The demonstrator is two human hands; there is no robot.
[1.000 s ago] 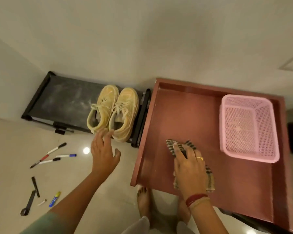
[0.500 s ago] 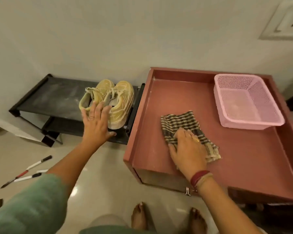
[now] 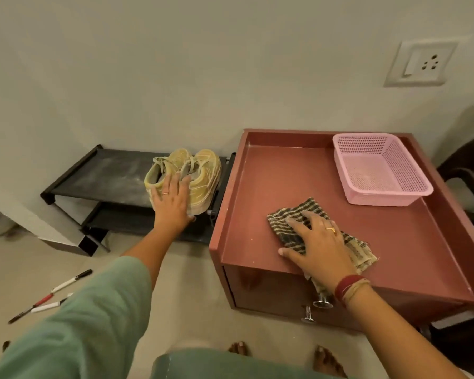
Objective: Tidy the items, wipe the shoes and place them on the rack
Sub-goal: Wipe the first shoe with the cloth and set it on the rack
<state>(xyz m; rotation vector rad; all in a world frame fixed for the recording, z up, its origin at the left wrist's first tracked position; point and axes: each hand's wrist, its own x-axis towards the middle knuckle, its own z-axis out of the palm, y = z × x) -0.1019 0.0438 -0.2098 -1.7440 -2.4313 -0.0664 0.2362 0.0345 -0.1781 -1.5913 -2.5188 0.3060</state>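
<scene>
Now the left hand (image 3: pixel 173 203) rests flat on the heels of the yellow shoes (image 3: pixel 200 170) on the top shelf of the rack (image 3: pixel 101 170), the right hand (image 3: pixel 318 242) spread over the checked cloth (image 3: pixel 290 217) on the red surface (image 3: pixel 257 187), so it seems best to gather the cloth fully before lifting.

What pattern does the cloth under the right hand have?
The cloth has dark and cream checks; head view.

Checked woven cloth (image 3: pixel 298 222) lies on matt reddish wooden cabinet (image 3: pixel 285 181) beside perforated pink plastic basket (image 3: pixel 381 170).
</scene>
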